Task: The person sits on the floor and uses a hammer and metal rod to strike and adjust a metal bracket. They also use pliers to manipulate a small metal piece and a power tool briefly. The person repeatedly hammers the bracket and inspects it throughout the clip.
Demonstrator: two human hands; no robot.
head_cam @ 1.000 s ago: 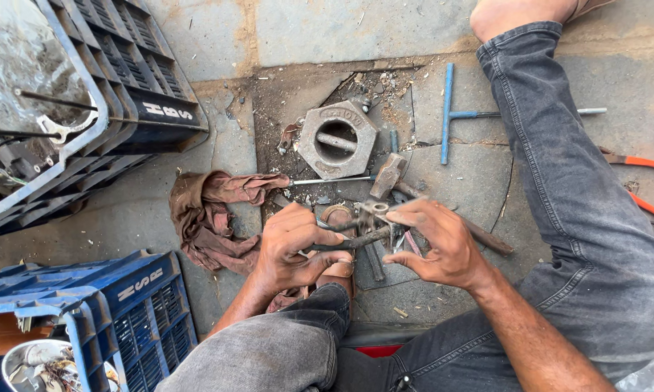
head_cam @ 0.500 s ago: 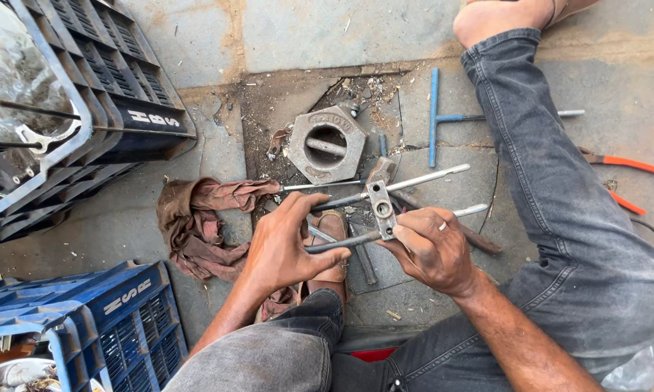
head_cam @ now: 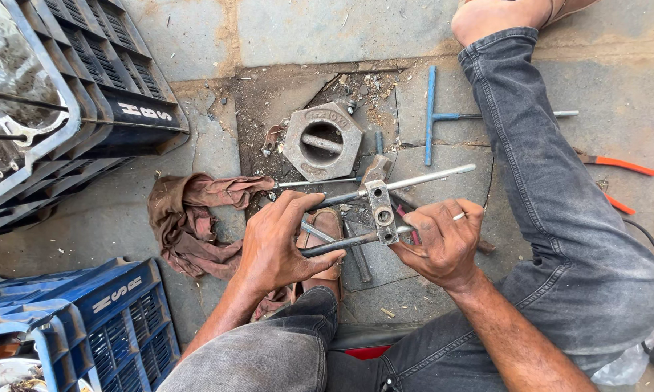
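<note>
Both hands hold a metal part made of two parallel steel rods (head_cam: 428,177) joined by a small grey block (head_cam: 381,212) with round holes. My left hand (head_cam: 279,243) grips the dark left ends of the rods. My right hand (head_cam: 443,243) holds the lower rod just right of the block. The part hangs a little above the ground, over my foot in a brown sandal (head_cam: 328,226). A hexagonal grey metal block (head_cam: 321,141) with a round opening lies on the ground just beyond.
A brown rag (head_cam: 196,218) lies left of my hands. Dark plastic crates (head_cam: 87,94) stand at upper left, blue crates (head_cam: 87,319) at lower left. A blue T-handle wrench (head_cam: 430,116) and orange-handled pliers (head_cam: 621,165) lie near my outstretched right leg (head_cam: 559,189).
Both hands have lifted the rod-and-block part off the pile of tools and hold it more level; the view has shifted slightly toward the left.
</note>
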